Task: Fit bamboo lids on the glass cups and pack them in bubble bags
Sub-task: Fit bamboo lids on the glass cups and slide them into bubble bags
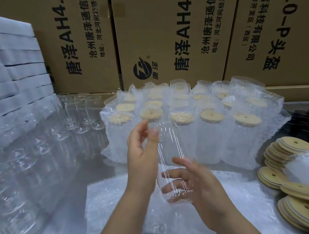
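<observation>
1 head-worn wide-angle camera; faces forward and downward; sits near and above the bagged cups (pixel 214 130), which occupy mid-frame; cartons (pixel 162 33) behind them close the view; straight edges bow toward the frame's margins.

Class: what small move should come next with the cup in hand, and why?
Probably the right hand should reach for a bamboo lid at right: the glass cup, which the left hand also holds, bears no lid yet.
</observation>
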